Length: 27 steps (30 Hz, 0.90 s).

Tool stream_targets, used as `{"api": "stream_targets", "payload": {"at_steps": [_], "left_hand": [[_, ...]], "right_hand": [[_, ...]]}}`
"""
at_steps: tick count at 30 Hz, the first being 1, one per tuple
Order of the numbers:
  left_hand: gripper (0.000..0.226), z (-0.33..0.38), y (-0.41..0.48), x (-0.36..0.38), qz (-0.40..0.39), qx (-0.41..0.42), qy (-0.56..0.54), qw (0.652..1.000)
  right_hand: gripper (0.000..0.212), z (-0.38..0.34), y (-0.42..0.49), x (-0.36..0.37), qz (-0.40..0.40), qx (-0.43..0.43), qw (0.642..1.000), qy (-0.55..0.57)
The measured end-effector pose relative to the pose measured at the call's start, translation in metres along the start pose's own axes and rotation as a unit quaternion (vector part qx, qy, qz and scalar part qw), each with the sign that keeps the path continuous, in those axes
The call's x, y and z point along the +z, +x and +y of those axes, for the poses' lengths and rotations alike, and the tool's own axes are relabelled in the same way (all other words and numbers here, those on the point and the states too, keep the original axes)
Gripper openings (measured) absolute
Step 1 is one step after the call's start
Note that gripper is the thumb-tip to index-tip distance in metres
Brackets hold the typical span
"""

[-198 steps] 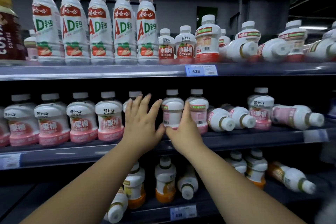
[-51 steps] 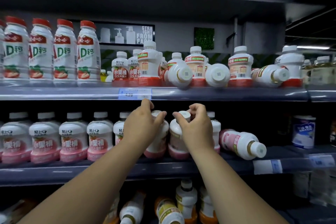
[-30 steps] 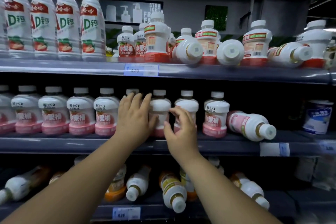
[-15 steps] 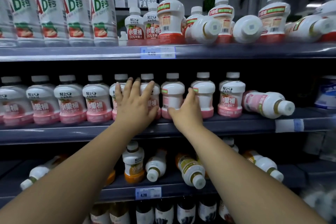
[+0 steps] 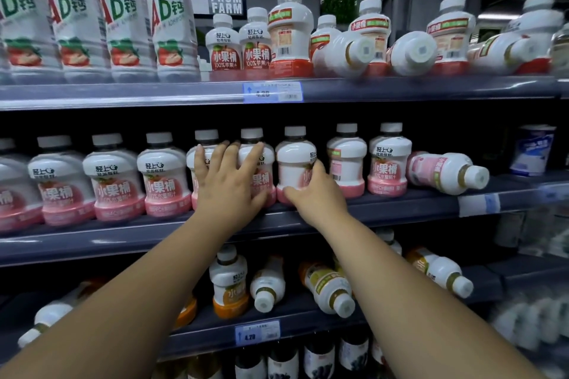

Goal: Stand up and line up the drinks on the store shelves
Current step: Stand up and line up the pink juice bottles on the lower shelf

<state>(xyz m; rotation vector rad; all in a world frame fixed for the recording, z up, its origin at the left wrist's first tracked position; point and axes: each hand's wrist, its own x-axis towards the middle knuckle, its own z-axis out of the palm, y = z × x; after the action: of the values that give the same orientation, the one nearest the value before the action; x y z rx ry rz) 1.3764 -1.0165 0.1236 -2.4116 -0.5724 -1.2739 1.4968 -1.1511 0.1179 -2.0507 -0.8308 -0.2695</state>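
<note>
Turning the bottle (image 5: 294,160) to face front is the step in hand, by my judgement: its label sits sideways while its neighbours along the middle shelf (image 5: 400,204) show theirs. Your right hand (image 5: 315,194) grips its lower body, thumb on one side and fingers round the other; twist from there, low down, so it does not tip. Your left hand (image 5: 229,184) lies flat, fingers straight and spread, pressing the two bottles next door (image 5: 269,160); use that brace to stop the row shifting, and set the turned bottle level with the front edge. One pink bottle (image 5: 443,171) lies on its side near the right end of this shelf, cap outward, just beside the last upright one. The top shelf (image 5: 154,92) carries tall bottles at its left end and several fallen bottles (image 5: 338,55) toward its right. The lower shelf (image 5: 308,328) holds more fallen bottles (image 5: 328,289). Lighting is dim; a wall sign shows behind the top shelf.
</note>
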Motion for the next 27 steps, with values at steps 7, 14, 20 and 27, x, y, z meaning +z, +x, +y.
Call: {"api": "stream_targets", "payload": {"at_steps": [7, 14, 20, 27], "left_hand": [[0.085, 0.0, -0.002, 0.001, -0.005, 0.0, 0.009, 1.0], [0.081, 0.024, 0.004, -0.001, -0.026, -0.044, -0.028, 0.998], [0.078, 0.071, 0.008, 0.007, 0.009, 0.015, -0.051, 0.999], [0.079, 0.089, 0.019, 0.017, -0.001, -0.032, -0.036, 0.999]], "right_hand": [[0.085, 0.006, -0.003, 0.001, 0.051, 0.001, 0.999, -0.012], [0.045, 0.024, -0.005, -0.02, 0.014, -0.037, 0.994, 0.099], [0.041, 0.059, -0.001, -0.043, 0.168, -0.063, 0.979, 0.098], [0.102, 0.061, 0.015, -0.052, 0.071, -0.033, 0.995, 0.054]]}}
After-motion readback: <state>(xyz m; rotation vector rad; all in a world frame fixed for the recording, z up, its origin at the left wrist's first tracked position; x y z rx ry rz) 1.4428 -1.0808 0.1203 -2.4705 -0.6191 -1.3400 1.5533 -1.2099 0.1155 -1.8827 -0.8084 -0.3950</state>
